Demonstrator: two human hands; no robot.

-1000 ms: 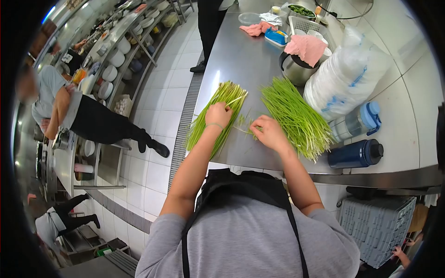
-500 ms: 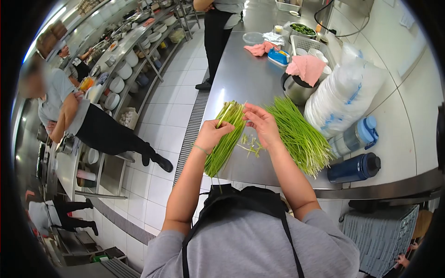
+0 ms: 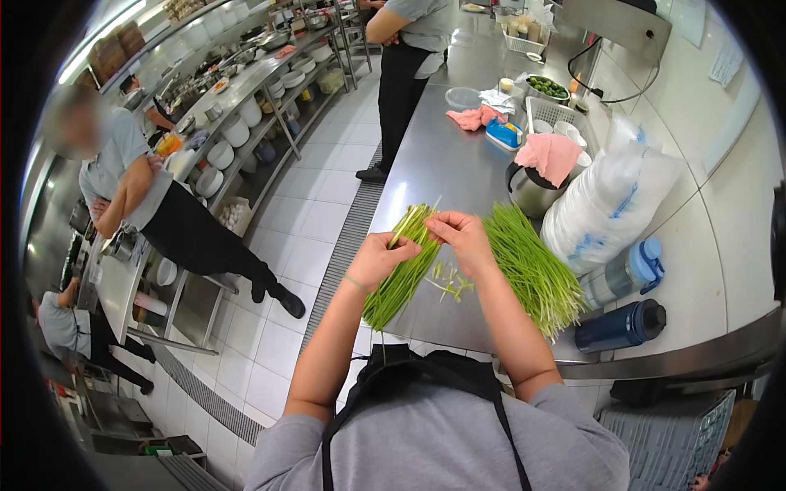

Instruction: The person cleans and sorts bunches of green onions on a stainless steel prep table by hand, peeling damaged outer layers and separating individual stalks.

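Here, slender green stalks (image 3: 532,270) top shiny steel (image 3: 450,180).

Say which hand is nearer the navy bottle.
Right. The right hand is left of the navy bottle, across one green-stalk pile; the left hand is farther left, at the other pile.

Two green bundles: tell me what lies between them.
In the head view, small green scraps lie on the counter between the left bundle and the right bundle; the right hand shows there too.
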